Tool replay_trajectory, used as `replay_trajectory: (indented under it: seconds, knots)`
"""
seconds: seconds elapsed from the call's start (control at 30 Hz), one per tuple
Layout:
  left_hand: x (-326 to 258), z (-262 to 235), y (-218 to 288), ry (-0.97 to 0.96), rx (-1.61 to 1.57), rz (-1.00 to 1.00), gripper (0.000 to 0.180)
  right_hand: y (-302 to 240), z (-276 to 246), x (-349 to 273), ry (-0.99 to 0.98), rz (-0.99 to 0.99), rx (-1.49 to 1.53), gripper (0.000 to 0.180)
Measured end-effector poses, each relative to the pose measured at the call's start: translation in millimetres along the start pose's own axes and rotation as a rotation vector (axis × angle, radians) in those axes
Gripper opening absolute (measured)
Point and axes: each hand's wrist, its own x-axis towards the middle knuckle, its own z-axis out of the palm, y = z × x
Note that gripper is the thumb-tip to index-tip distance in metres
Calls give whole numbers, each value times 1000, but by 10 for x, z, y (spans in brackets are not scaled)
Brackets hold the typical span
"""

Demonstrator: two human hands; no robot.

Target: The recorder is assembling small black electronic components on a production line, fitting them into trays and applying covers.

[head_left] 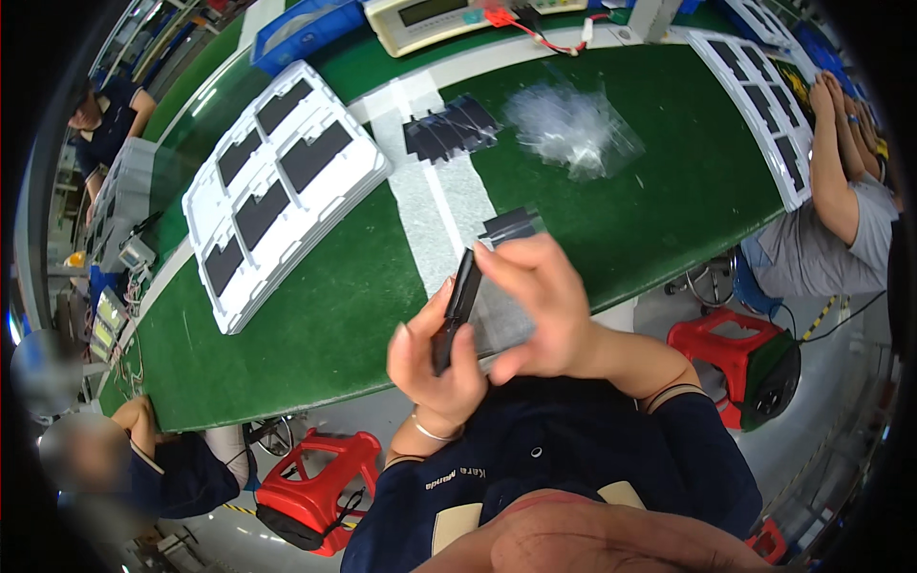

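Slim, black rectangular piece (464, 291) stands tilted in the left hand (433, 380), gripped between thumb and fingers; the right hand (549, 310) (its thumb spread, though whether it pinches anything I cannot tell) is at the upper end, over the green-topped counter's (659, 205) edge.

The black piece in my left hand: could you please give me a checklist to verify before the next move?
1. Black piece held by left hand: ok.
2. Right hand near the piece's upper end: ok.
3. Black piece's faces clean: cannot tell, too small.
4. Flat dark pieces lying in white tray: ok.
5. Clear film pile apart from tray: ok.
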Motion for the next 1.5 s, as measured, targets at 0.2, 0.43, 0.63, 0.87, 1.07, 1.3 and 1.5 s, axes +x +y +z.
replay_trajectory:
  seconds: [0.2,0.43,0.63,0.87,1.07,1.3,1.5]
  knots:
    - [104,-405,9,-70,-452,-356,86,-11,-213,239,-422,425,574,23]
    - [57,-324,15,207,-801,-570,72,-31,157,102,-255,585,798,10]
    - [-95,-439,85,211,-873,-588,24,-31,200,155,-372,460,807,16]
    - [-104,-431,130,199,-905,-506,24,-78,169,135,-300,250,599,26]
    - [-123,-390,102,227,-939,-563,24,-31,96,190,-343,199,548,33]
    - [-22,-350,86,279,-990,-601,20,-5,3,208,-391,320,691,39]
    - [-1,-223,95,330,-1038,-614,17,42,39,-19,-119,352,706,36]
